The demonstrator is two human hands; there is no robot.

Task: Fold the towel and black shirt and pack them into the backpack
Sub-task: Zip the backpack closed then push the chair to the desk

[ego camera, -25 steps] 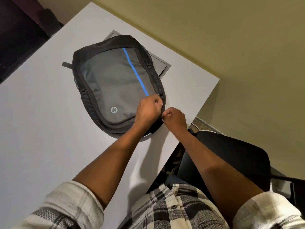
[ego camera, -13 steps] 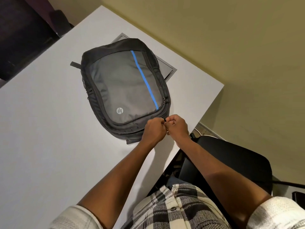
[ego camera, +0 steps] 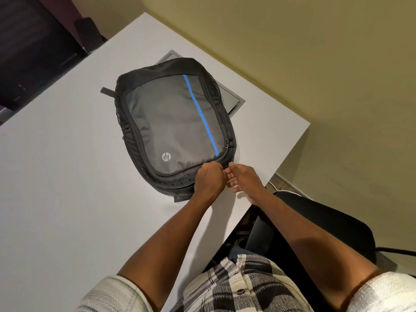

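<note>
Backpack (ego camera: 173, 122) flat on white table (ego camera: 56, 199), just ahead of both hands. Left hand (ego camera: 210, 180) fisted at near zipper edge, probably pinching pull. Right hand (ego camera: 244, 179) loosely curled, fingertips at same seam. Brace fabric, pull along track.

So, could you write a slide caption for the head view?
Both hands, left hand and right hand, work at a zipper on the backpack.

The backpack (ego camera: 171, 124) fills the desk's (ego camera: 56, 176) far right corner — bare surface lies open along the left edge and near side.
</note>
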